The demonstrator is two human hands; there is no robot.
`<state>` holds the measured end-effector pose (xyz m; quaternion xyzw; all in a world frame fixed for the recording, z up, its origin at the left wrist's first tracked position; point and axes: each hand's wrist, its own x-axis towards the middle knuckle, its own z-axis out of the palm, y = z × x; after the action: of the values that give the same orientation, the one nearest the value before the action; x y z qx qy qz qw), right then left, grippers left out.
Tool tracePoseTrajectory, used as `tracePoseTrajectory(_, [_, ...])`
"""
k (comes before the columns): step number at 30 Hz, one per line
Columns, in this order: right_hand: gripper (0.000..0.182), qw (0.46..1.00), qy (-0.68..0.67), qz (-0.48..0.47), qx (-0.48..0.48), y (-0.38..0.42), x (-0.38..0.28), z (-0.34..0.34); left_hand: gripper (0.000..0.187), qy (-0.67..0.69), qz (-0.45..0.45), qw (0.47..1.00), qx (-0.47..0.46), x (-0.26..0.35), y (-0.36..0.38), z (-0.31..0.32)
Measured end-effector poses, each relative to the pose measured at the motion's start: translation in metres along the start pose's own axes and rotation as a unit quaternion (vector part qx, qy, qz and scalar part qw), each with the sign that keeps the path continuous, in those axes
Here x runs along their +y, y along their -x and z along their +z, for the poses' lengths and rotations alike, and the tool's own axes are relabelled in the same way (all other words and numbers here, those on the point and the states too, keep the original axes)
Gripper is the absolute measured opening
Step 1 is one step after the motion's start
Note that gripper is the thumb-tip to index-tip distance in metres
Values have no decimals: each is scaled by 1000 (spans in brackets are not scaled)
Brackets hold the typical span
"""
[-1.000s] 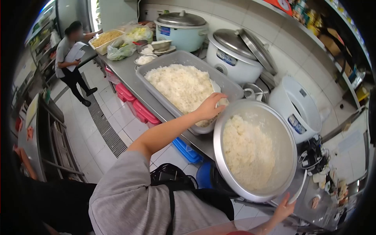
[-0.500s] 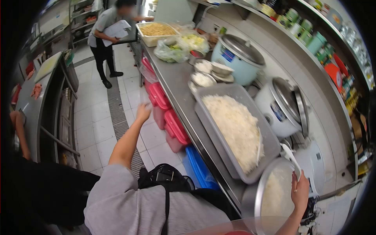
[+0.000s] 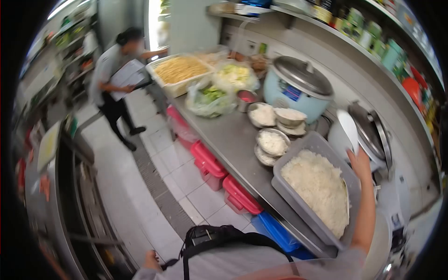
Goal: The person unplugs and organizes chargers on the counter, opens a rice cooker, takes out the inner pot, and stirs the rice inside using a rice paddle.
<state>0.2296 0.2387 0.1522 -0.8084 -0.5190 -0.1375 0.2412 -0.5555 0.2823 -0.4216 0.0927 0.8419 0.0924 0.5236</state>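
My right hand [image 3: 360, 163] is closed around the handle of a white rice paddle [image 3: 347, 127], its blade pointing up. The paddle is raised in front of the white rice cooker [image 3: 334, 140], beyond the far side of a grey tub [image 3: 298, 223]. A large mound of cooked rice [image 3: 315, 189] fills much of the tub. Stacked metal bowls of rice [image 3: 272, 142] stand beside it. Low at the bottom edge, my left hand [image 3: 151, 258] shows only in part, near the black bag strap, its fingers blurred.
A lidded blue rice cooker [image 3: 291, 93], bagged vegetables [image 3: 211, 100] and a tray of noodles [image 3: 175, 86] stand along the steel counter [image 3: 228, 140]. Red-lidded bins [image 3: 208, 163] sit below. Another person [image 3: 114, 84] stands in the aisle holding papers. A second counter [image 3: 49, 186] runs along the left.
My right hand has carried the rice paddle up from the round rice pot to beside the white rice cooker. My left hand has dropped back toward my body. The view has shifted.
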Motion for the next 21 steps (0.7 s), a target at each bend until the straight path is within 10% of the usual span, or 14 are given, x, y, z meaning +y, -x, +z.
tracePoseTrajectory(3, [58, 995, 86, 15, 48, -86, 32, 29, 26, 38, 153, 986, -49, 109, 54, 23])
tracePoseTrajectory(8, [26, 985, 113, 30, 130, -242, 41, 70, 34, -4, 296, 953, -61, 230, 53, 51])
tracePoseTrajectory(11, [27, 987, 87, 81, 111, -337, 49, 113, 36, 7, 231, 972, -40, 254, 92, 52])
tracePoseTrajectory(12, [28, 987, 86, 101, 92, -367, 45, 125, 35, -198, 338, 917, -73, 252, 61, 35])
tracePoseTrajectory(14, [29, 983, 67, 146, 89, -416, 37, 155, 33, -534, 579, 615, 20, 257, 29, 11])
tracePoseTrajectory(16, [30, 983, 66, 148, 81, -457, 38, 187, 35, -200, 364, 908, -60, 235, 55, 17])
tracePoseTrajectory(21, [31, 972, 160, 166, 40, -492, 21, 207, 40, -5, 225, 970, -90, 221, 121, 36])
